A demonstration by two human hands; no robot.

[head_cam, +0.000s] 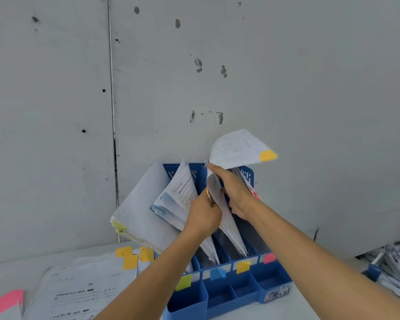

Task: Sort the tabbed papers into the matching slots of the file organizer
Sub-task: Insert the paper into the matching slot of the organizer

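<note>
File organizer is smooth blue plastic, bit of a sheen. The papers are thin, floppy matt white stuff, and the colour tabs look like matt sticky paper. Wall is dull grey, pitted and scuffed. Counter looks smooth matt white.

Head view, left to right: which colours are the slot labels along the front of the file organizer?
Yellow-green label → blue label → orange-yellow label → pink label.
</note>
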